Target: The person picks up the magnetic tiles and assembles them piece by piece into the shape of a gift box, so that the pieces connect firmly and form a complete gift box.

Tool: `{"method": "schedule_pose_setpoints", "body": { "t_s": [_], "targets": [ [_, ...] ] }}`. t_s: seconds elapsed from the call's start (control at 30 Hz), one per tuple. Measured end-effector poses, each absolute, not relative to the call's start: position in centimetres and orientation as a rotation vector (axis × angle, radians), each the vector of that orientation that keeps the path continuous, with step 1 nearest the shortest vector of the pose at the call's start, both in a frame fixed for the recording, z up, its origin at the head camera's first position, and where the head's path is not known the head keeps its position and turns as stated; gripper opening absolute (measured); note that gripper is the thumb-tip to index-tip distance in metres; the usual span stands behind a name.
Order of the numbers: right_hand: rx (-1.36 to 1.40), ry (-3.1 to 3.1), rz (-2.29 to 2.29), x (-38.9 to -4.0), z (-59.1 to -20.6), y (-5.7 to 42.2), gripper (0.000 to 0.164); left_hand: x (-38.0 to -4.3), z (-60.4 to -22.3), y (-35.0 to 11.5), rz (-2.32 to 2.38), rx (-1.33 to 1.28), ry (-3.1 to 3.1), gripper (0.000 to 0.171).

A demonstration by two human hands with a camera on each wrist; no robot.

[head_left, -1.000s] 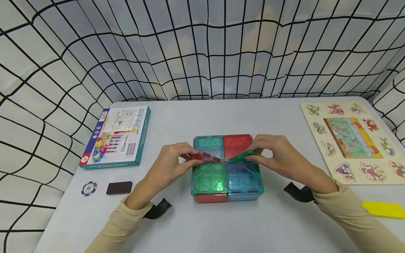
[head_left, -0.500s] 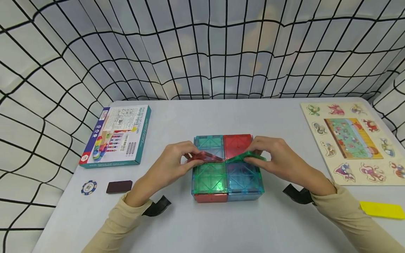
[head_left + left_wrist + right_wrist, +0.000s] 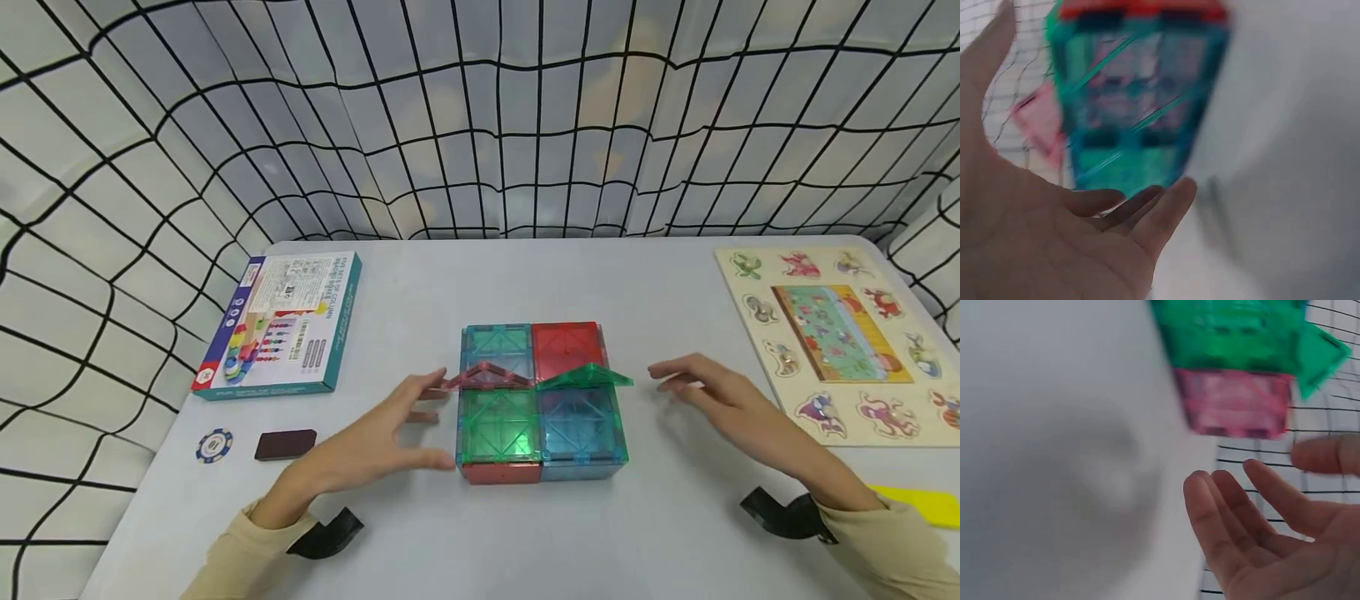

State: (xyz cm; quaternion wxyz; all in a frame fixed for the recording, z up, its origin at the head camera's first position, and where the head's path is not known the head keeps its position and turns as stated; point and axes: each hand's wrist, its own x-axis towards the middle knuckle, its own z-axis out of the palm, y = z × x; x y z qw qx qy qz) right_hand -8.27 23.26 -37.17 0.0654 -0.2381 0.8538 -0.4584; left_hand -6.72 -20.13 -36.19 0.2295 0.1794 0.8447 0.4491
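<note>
A low block of see-through magnetic tiles (image 3: 498,427) lies mid-table, its top showing teal, red, green and blue squares. Along the middle of that top stand a red triangular tile (image 3: 491,377) and a green triangular tile (image 3: 585,377), side by side and unheld. My left hand (image 3: 360,446) is at the block's left side with fingers and thumb spread; whether the thumb touches the block I cannot tell. Off to the right of the block, my right hand (image 3: 738,417) hovers with loosely bent fingers and holds nothing. Both wrist views are blurred on the tiles.
At the left are a boxed toy (image 3: 281,325), a blue-and-white chip (image 3: 214,446) and a dark brown rectangular piece (image 3: 285,444). A wooden animal puzzle board (image 3: 750,287) and a yellow piece (image 3: 922,504) lie at the right. Black netting (image 3: 540,133) surrounds the table.
Both hands have let go of the triangular tiles, which stay standing on the block. The right hand has moved away to the right; the left has drawn back left and spread its fingers.
</note>
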Motion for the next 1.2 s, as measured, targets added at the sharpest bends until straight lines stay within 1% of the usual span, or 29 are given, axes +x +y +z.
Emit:
{"method": "schedule_pose_setpoints", "body": {
  "t_s": [0.07,0.13,0.23,0.3,0.4,0.57,0.77,0.97,1.07,1.2],
  "targets": [
    [-0.771,2.539,-1.324,-7.3,-38.4,23.4,0.046,-6.0,-37.1,-19.6,1.138,0.507,2.318,0.119],
    [-0.814,2.501,-1.290,-6.2,-39.2,22.6,0.068,-5.5,-37.9,-18.7,1.043,0.528,2.370,0.128],
    [-0.779,2.464,-1.294,-4.8,-39.5,20.5,0.100,-5.3,-38.7,-17.4,0.990,0.539,2.455,0.131],
    [-0.708,2.455,-1.338,-4.2,-39.6,18.9,0.110,-5.4,-39.1,-16.8,0.994,0.534,2.489,0.130],
    [-0.617,2.473,-1.414,-3.8,-39.9,17.2,0.112,-5.6,-39.4,-16.2,0.970,0.538,2.519,0.130],
    [-0.559,2.527,-1.463,-4.5,-40.3,16.3,0.106,-6.9,-39.5,-15.7,0.951,0.579,2.543,0.131],
    [-0.528,2.517,-1.468,-7.7,-40.2,16.8,0.107,-10.4,-39.8,-14.9,0.996,0.705,2.551,0.132],
    [-0.450,2.505,-1.451,-11.4,-40.3,17.5,0.106,-14.2,-40.4,-13.9,1.038,0.803,2.544,0.127],
    [-0.411,2.499,-1.435,-12.6,-40.5,17.7,0.107,-15.3,-40.7,-13.7,1.030,0.776,2.531,0.125],
    [-0.387,2.494,-1.404,-13.4,-40.6,17.7,0.109,-15.7,-40.8,-13.6,1.019,0.726,2.517,0.126]
  ]
}}
